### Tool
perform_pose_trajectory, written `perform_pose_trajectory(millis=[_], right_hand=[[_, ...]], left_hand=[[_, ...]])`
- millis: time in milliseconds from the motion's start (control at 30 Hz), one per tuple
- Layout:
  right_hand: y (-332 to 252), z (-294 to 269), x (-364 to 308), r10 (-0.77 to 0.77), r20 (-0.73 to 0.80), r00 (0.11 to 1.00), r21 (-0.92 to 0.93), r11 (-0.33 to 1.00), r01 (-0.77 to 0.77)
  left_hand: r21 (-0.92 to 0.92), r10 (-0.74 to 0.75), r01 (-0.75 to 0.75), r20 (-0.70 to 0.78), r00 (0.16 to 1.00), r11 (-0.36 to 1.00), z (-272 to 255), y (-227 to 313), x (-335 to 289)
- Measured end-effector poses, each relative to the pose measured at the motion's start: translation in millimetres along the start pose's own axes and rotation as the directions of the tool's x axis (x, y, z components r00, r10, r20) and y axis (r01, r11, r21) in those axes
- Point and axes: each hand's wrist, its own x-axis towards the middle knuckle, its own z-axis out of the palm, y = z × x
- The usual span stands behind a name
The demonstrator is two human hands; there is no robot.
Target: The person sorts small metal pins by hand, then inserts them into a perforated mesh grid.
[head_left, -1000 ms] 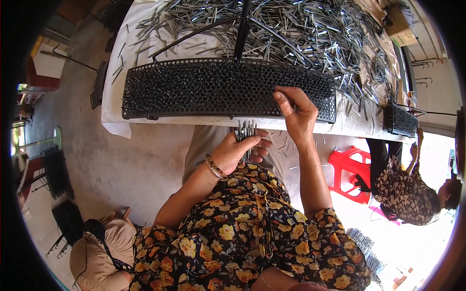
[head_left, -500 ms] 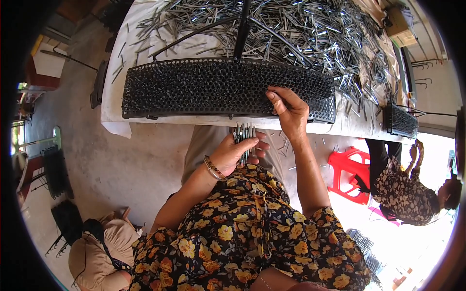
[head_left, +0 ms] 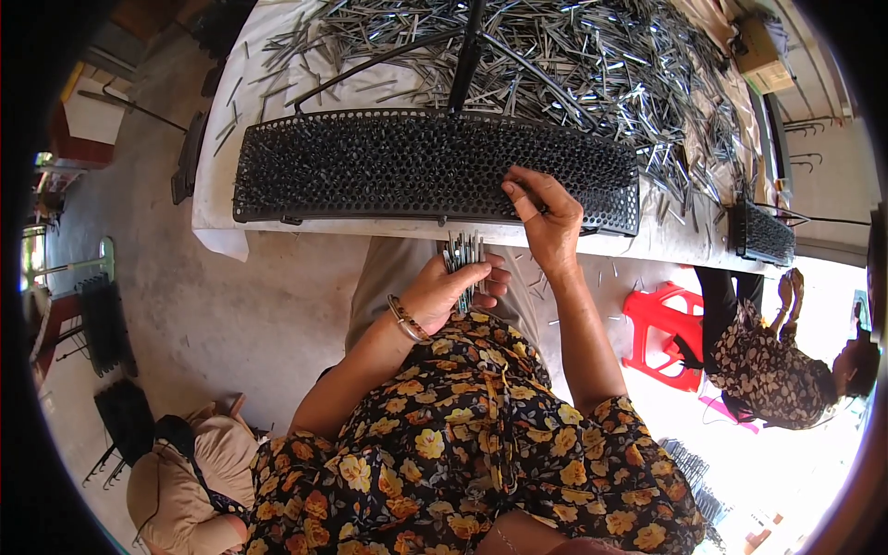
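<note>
Two bare hands work close together at the table's near edge. The left hand (head_left: 462, 280) is partly curled, its thumb pressing a bundle of thin metal strips (head_left: 464, 250) that stands roughly upright, with its ends poking out above; the other fingers are loosely bent behind it. Bracelets (head_left: 407, 319) circle that wrist. The right hand (head_left: 546, 208) is raised over the right half of a long black perforated panel (head_left: 627, 211), thumb and forefinger brought near each other and the remaining fingers folded in; whether a strip sits between those tips cannot be told.

The panel lies along the edge of the table (head_left: 217, 199), just beyond the left hand, with many dark pieces bristling from its holes and bare holes showing at its right end. A black rod frame (head_left: 467, 65) rises from its far side. Past that, a broad heap of loose strips (head_left: 638, 92) spreads over a pale covering (head_left: 370, 88), a few lying apart at the left.

Near the table's right corner rests a smaller black panel (head_left: 766, 236), and a carton (head_left: 766, 60) stands at the far right. Below the corner, a red stool (head_left: 661, 338) stands beside a co-worker in a patterned top (head_left: 777, 365). At the lower left is another person in beige (head_left: 180, 486).
</note>
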Motion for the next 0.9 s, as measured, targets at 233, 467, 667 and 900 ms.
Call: perform_pose_trajectory(millis=[233,467,667,900], right_hand=[[1.9,-2.8,2.2,-0.25,0.102,0.963,-0.214,0.94,0.267],[-8.9,-6.5,8.9,-0.264,0.162,0.951,-0.332,0.893,0.304],[-8.3,-13.5,17.2,-0.341,0.331,0.88,-0.379,0.806,0.455],[-16.8,-12.9,12.4,-0.295,0.247,0.923,-0.331,0.87,0.367]], left_hand=[[0.027,0.005,-0.005,0.0,1.0,1.0,1.2,0.6,-1.1],[0.033,0.01,-0.01,0.002,1.0,0.999,2.9,0.0,-1.7],[0.066,0.001,-0.003,0.031,1.0,0.998,4.4,-1.2,-1.6],[0.022,0.052,-0.053,0.049,0.997,0.998,-0.1,-0.3,1.6]])
